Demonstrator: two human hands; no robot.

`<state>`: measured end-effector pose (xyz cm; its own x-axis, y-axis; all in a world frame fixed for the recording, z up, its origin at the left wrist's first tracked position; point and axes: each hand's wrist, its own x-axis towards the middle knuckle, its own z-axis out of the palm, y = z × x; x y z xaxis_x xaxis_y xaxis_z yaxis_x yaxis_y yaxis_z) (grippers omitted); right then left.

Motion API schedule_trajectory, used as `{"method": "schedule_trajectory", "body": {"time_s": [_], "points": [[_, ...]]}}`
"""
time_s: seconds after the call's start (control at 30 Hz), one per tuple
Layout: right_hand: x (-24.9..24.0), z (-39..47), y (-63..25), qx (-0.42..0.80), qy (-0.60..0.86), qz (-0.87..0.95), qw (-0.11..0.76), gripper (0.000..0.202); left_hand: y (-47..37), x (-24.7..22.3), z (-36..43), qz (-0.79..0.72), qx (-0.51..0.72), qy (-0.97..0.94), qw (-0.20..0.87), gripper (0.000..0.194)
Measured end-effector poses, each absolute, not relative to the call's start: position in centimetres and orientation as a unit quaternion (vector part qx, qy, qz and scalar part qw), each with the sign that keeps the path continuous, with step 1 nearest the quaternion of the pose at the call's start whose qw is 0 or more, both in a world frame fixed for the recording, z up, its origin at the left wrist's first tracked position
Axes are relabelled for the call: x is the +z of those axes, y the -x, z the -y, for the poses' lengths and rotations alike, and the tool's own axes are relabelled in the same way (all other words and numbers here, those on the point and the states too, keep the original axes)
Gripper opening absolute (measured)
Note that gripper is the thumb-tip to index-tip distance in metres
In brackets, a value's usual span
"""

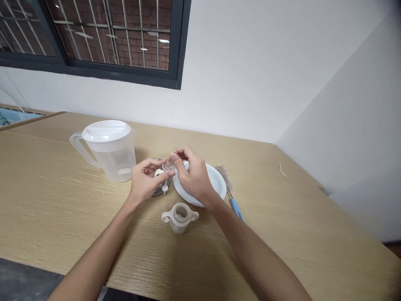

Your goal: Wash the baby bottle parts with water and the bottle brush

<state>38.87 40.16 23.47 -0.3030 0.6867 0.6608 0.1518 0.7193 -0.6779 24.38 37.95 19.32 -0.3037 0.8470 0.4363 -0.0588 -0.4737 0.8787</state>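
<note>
My left hand [146, 177] pinches a small clear round piece [168, 166] between thumb and fingers. My right hand [192, 173] meets it from the other side, its thumb and forefinger closed at the piece's upper edge; what they grip is too small to make out. Just below the left fingertips shows a small white part [165, 188]. A dark round object [158, 191] lies under that hand, mostly hidden. Behind the right hand is a white plate [217, 180], partly covered. Nearer me stands a small translucent cup with two side handles [179, 225].
A lidded translucent pitcher [114, 161] stands to the left, its handle pointing left. Right of the plate lies a bristle brush with a blue handle [236, 208]. A thin pale strip [282, 169] rests farther right on the wooden table [300, 217]. Walls border the back and right.
</note>
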Motion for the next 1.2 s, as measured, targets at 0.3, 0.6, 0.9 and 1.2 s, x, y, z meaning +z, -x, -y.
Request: {"method": "schedule_trajectory", "body": {"time_s": [0.3, 0.6, 0.9, 1.2], "points": [[23.7, -40.1, -39.1, 0.260, 0.274, 0.754, 0.537, 0.013, -24.0, 18.6, -38.0, -0.390, 0.690, -0.528, 0.304, 0.033], [23.9, -40.1, -39.1, 0.282, 0.246, 0.696, 0.612, 0.011, -23.9, 18.1, -37.9, -0.380, 0.642, -0.597, 0.295, 0.027], [25.6, -39.4, -39.6, 0.272, 0.216, 0.647, 0.679, 0.012, -24.2, 18.3, -37.5, -0.376, 0.640, -0.605, 0.290, 0.027], [26.8, -38.9, -40.4, 0.243, 0.205, 0.642, 0.698, 0.012, -24.4, 18.5, -37.2, -0.367, 0.641, -0.610, 0.285, 0.027]]}}
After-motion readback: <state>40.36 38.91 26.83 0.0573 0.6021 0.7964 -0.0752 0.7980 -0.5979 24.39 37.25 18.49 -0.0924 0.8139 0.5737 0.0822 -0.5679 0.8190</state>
